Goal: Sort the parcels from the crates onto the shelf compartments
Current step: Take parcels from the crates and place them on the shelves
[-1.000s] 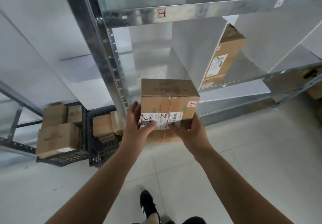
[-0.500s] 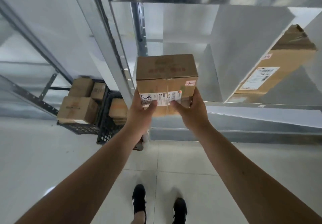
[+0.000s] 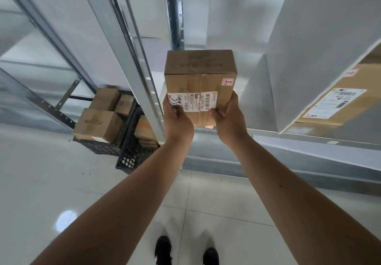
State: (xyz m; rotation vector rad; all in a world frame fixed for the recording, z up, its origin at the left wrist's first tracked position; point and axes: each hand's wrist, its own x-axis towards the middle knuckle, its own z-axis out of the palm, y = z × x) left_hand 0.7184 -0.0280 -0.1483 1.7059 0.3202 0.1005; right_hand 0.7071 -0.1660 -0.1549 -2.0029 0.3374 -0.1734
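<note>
A brown cardboard parcel (image 3: 200, 75) with a white shipping label and a small pink tag reading 2-1 is held out in front of me. My left hand (image 3: 177, 120) grips its lower left corner, thumb on the label. My right hand (image 3: 227, 118) grips its lower right corner. The parcel's far end reaches into the leftmost compartment of the metal shelf (image 3: 309, 138), just right of the upright post (image 3: 142, 79). Whether it rests on the shelf board I cannot tell.
Two black crates (image 3: 127, 157) with several brown parcels (image 3: 97, 122) stand on the floor at the left. A white divider (image 3: 321, 44) separates my compartment from one holding a flat labelled parcel (image 3: 340, 104). My feet show on the pale tiled floor (image 3: 61, 182).
The parcel and both hands have moved forward, closer to the shelf compartment. The view has come nearer to the shelf and tipped down.
</note>
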